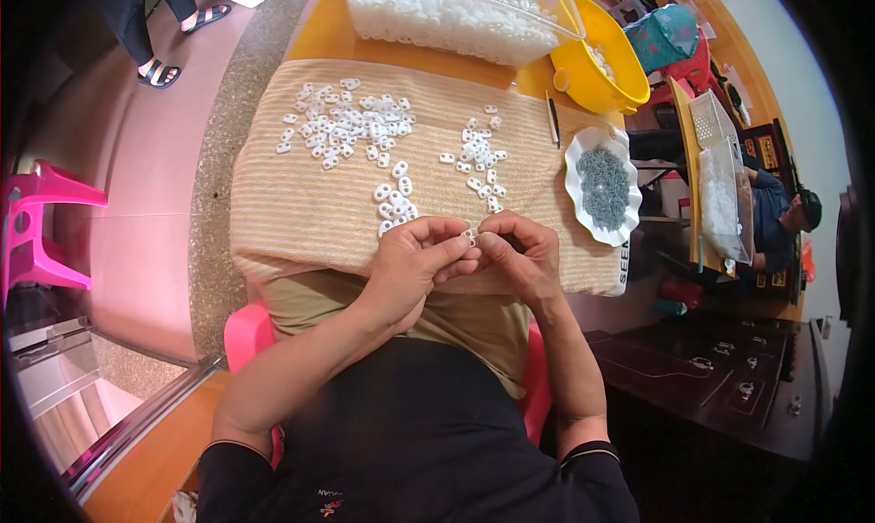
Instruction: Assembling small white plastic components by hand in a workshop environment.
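Observation:
My left hand [417,254] pinches a small white plastic piece with two holes [470,237] between thumb and fingers, at the table's near edge. Right beside that piece, the thumb and forefinger of my right hand [527,257] are pressed together; what they hold is too small to make out. Just beyond my left hand lies a cluster of rounded white two-hole pieces [392,199]. Farther back spreads a larger heap of white two-hole pieces [351,122]. Ahead of my right hand sits a smaller scattered group of white pieces [477,149].
A scalloped white dish [577,204] of tiny grey metal parts [602,190] stands at right, near a thin dark stick [553,122]. Behind are a clear bin [437,45] of white pieces and a yellow basin [583,81]. Another person [775,213] sits far right.

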